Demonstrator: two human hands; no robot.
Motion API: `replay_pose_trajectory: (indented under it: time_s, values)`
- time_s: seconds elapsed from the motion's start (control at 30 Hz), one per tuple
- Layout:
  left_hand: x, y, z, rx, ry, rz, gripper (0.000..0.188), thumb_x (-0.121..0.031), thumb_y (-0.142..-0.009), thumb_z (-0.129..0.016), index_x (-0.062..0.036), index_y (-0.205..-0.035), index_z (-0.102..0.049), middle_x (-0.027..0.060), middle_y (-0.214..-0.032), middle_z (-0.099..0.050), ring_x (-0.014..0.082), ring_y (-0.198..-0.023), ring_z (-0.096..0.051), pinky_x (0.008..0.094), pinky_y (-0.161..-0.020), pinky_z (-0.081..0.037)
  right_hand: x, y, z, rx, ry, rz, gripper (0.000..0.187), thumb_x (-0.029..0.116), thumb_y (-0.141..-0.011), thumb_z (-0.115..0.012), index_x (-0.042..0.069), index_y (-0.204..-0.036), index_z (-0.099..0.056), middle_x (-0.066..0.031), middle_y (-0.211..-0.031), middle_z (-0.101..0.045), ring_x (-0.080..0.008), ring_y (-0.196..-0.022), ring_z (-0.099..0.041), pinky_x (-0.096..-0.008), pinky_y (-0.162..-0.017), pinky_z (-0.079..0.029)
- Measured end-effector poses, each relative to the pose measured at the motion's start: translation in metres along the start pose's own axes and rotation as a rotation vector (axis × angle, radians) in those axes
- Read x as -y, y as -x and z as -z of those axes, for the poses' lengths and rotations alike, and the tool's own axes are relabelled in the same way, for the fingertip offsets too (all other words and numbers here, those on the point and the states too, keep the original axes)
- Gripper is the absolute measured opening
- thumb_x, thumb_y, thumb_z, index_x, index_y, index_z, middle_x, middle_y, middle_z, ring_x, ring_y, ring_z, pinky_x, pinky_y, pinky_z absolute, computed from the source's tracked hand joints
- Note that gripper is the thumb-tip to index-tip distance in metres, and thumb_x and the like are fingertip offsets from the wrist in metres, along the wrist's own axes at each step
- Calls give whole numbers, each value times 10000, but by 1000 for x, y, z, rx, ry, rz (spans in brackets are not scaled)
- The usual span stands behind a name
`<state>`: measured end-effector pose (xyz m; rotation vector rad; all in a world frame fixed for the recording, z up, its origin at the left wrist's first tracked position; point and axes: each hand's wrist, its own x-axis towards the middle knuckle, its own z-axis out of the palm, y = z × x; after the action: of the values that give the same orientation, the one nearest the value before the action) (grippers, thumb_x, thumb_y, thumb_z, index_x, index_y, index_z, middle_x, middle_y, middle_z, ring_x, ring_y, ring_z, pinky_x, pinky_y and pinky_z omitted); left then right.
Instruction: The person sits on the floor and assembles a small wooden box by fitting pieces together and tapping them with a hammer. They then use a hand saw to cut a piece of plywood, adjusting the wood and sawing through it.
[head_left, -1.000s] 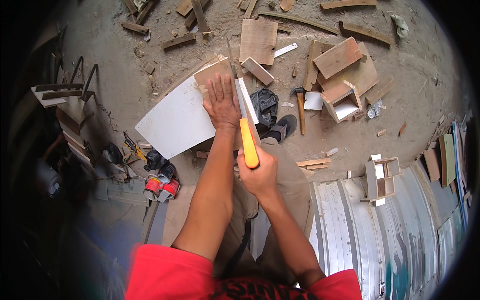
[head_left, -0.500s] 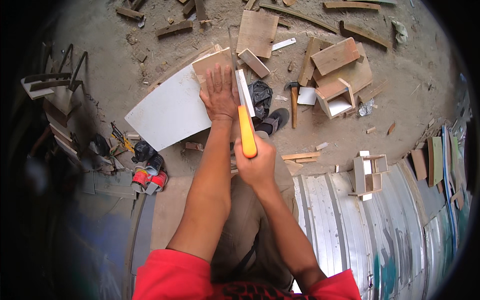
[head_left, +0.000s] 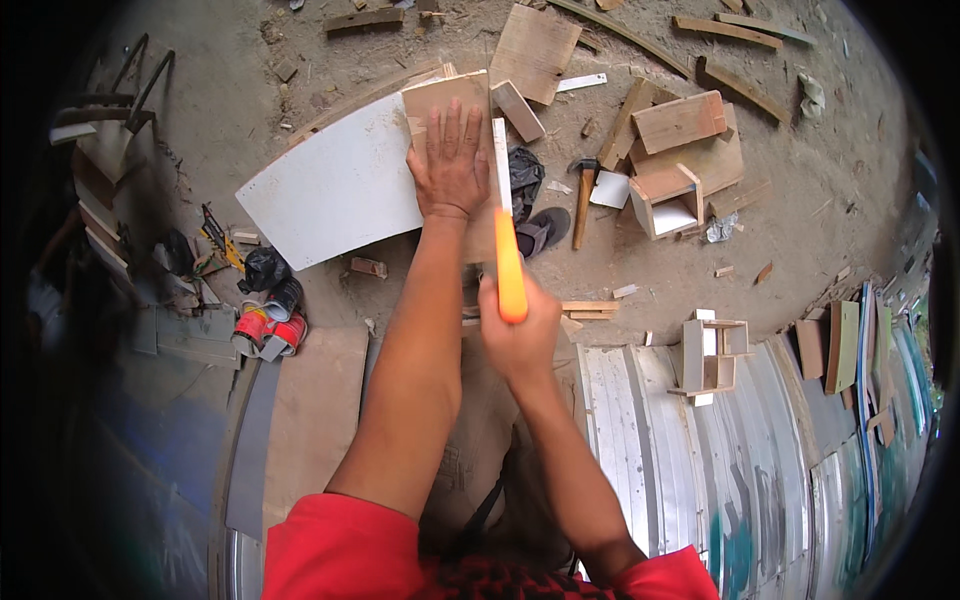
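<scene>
My left hand (head_left: 450,165) lies flat with its fingers stretched, pressing on a brown board (head_left: 445,92). That board rests over the right end of a large white panel (head_left: 335,195). Just right of the fingers, my right hand (head_left: 522,325) is wrapped around the orange-yellow handle of a handsaw (head_left: 511,265). The saw's thin blade is seen nearly edge-on along the board's right side and points away from me. Next to the blade runs a narrow white strip (head_left: 502,165). How deep the blade sits in the board cannot be made out.
A hammer (head_left: 583,205) lies on the dirt at right, beside a small wooden box (head_left: 668,203) and loose boards. My shoe (head_left: 545,230) and a black plastic bag (head_left: 525,175) are near the saw. Cans (head_left: 285,333) stand at left; a small wooden frame (head_left: 713,357) sits on metal sheeting.
The saw has slid back toward me relative to the board. My left hand keeps its place on the board, while the whole view has shifted slightly.
</scene>
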<state>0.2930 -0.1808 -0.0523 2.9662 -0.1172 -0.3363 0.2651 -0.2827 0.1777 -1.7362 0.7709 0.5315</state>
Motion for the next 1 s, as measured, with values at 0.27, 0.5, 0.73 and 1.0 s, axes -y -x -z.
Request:
replay_pose_trajectory:
  time_s: [0.27,0.5,0.73,1.0]
  values:
    - [1,-3,4,-3,-39,-4,713,-374,-935,-490,-328,-1587,-205,-33,-1671,-117,235,-1525,-144,591,-1061,-266,-6,-4,9,16,5,-16,116,97,-852,-661,-8,-817,-626,-143,-638,-609,-220,-546,-617,-341,-558,-480]
    - [-4,-2,4,35,-44,22,701,-354,-925,-487,-328,-1580,-238,-35,-1666,-152,224,-1527,-153,583,-1071,-251,-16,11,11,10,-58,64,164,77,-868,-658,-9,-759,-570,-80,-589,-515,-134,-516,-471,-321,-517,-408]
    - [-6,2,10,12,18,27,698,-355,-912,-485,-338,-1574,-263,-40,-1665,-161,221,-1524,-162,574,-1066,-257,-7,54,45,106,7,-31,70,76,-826,-684,24,-865,-654,-125,-714,-659,-274,-677,-702,-333,-636,-533]
    - [-1,2,-1,-4,-67,21,684,-362,-918,-480,-341,-1570,-276,-47,-1664,-166,215,-1523,-166,564,-1040,-285,-15,-10,5,-13,-129,22,195,106,-885,-649,-1,-750,-559,-67,-565,-475,-101,-529,-437,-319,-506,-395]
